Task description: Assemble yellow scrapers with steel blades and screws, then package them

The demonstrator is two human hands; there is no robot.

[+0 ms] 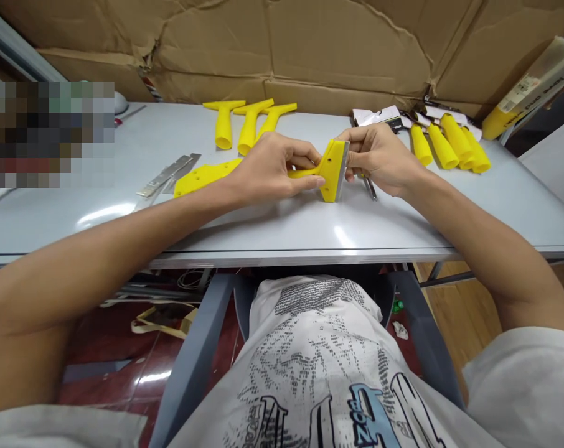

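Observation:
A yellow scraper [331,177] with a metal blade [343,171] along its right edge is held upright above the table. My left hand [277,165] grips its yellow neck, thumb in front. The fingers of my right hand [380,155] are closed at the blade side, touching its upper part; their tips are partly hidden. Beneath my right hand a thin dark metal tool [370,188] lies on the table. Beside my left forearm are a flat yellow piece with holes [202,177] and several loose metal blades [167,175].
Three yellow scraper handles [223,127] stand at the back of the white table [272,230]. Several yellow tubular handles [443,146] lie at the back right, near packaged items [378,117]. A yellow-filled clear container [529,90] leans at the far right. Cardboard [329,50] lines the back.

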